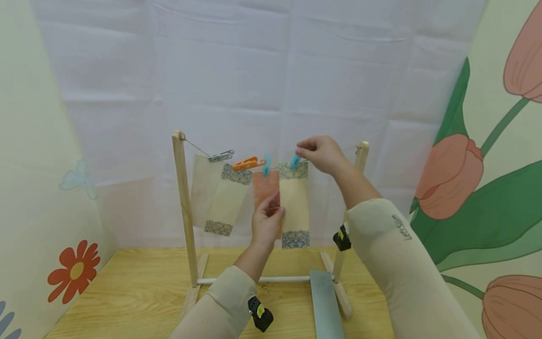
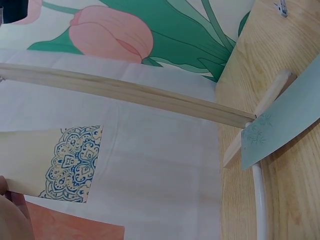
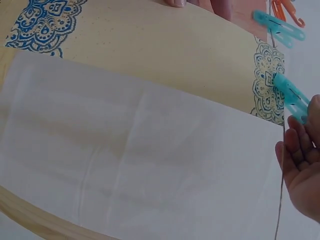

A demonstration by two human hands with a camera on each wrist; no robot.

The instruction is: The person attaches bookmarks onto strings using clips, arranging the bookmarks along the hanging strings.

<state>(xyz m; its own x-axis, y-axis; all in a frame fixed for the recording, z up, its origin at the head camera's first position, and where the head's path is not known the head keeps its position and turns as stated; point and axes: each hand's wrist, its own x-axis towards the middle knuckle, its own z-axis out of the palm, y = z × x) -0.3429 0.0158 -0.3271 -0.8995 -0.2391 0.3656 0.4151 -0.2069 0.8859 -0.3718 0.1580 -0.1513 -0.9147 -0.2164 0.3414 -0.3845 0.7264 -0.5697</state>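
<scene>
On the string, my right hand [image 1: 322,153] pinches a light-blue clothespin [image 1: 295,161] between thumb and fingers. Its jaws sit at the top edge of a cream paper strip [image 1: 295,202] with blue lace-like pattern at both ends. Lower down, my left hand [image 1: 267,223] pinches the left edge of this strip, in front of an orange paper strip [image 1: 260,181]. Another light-blue clothespin [image 1: 266,165] holds the orange strip on the string. Farther left, an orange clothespin [image 1: 248,164] holds a second patterned cream strip [image 1: 228,200], and a grey clothespin [image 1: 221,156] holds a plain pale strip [image 1: 201,188].
A wooden frame with a left post [image 1: 185,207] and right post [image 1: 362,155] carries the string. A white bar [image 1: 283,279] joins its feet. A blue-grey strip [image 1: 326,306] lies across the bar at right. A small metal clip [image 2: 281,7] lies on the table.
</scene>
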